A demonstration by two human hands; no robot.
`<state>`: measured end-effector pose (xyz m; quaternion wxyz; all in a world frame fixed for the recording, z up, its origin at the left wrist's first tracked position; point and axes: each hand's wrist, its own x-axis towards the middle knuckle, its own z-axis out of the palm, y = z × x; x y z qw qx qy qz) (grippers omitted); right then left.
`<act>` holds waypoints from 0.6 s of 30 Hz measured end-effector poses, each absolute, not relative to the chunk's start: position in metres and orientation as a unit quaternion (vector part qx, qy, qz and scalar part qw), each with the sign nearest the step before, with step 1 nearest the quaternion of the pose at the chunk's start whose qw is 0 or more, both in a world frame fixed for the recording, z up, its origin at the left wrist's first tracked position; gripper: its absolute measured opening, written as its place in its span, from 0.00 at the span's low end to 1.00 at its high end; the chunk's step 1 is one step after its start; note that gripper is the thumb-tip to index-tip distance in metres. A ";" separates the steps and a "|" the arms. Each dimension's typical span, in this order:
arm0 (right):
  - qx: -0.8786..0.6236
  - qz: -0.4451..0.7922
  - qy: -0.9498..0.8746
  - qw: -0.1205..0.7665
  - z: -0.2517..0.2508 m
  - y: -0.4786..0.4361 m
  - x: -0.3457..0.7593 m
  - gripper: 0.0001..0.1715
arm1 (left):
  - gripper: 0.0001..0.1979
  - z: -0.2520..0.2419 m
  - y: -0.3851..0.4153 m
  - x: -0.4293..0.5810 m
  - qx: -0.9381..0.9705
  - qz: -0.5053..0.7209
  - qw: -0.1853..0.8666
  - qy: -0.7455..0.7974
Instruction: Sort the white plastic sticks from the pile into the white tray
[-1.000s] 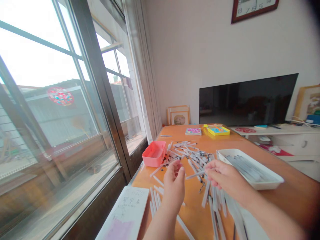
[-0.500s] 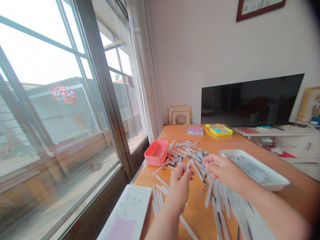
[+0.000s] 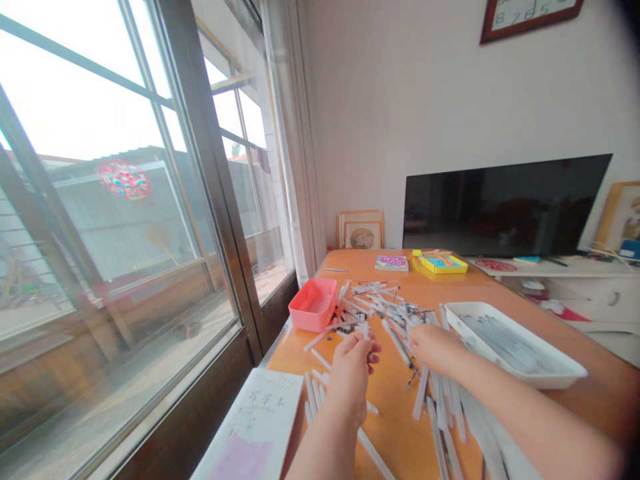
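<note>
Over the orange table (image 3: 395, 427), my left hand (image 3: 353, 370) has its fingers curled round a short white pen tube whose tip sticks up above the knuckles. Just to its right, my right hand (image 3: 433, 347) reaches palm-down into the scattered pile of white pen tubes and small black parts (image 3: 385, 310). Its fingers are bent over the pile; what they grip is hidden. More white tubes (image 3: 440, 413) lie under my right forearm.
A pink bin (image 3: 314, 305) stands left of the pile. A white tray (image 3: 515, 347) of grey pens lies on the right. A white notebook (image 3: 250, 427) is at the near left edge, with books (image 3: 443, 262) and a dark TV (image 3: 505, 207) at the back. The window runs along the left.
My right hand has dropped from holding a tube in the air down onto the pile. My left hand has closed round a tube. The view has shifted slightly.
</note>
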<state>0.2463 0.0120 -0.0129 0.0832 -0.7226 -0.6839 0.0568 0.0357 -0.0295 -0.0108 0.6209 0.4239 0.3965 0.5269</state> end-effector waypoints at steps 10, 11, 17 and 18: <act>-0.717 0.073 -0.688 0.085 -0.017 0.014 0.244 0.07 | 0.16 -0.011 -0.028 0.034 0.379 0.539 0.651 0.378; -0.716 0.081 -0.687 0.096 -0.017 0.014 0.244 0.06 | 0.17 -0.011 -0.028 0.034 0.379 0.537 0.653 0.377; -0.684 0.155 -0.684 0.203 0.004 0.001 0.238 0.06 | 0.20 -0.005 -0.032 0.037 0.382 0.525 0.670 0.359; -0.672 0.179 -0.680 0.232 0.012 -0.005 0.237 0.08 | 0.19 -0.004 -0.033 0.038 0.388 0.520 0.674 0.353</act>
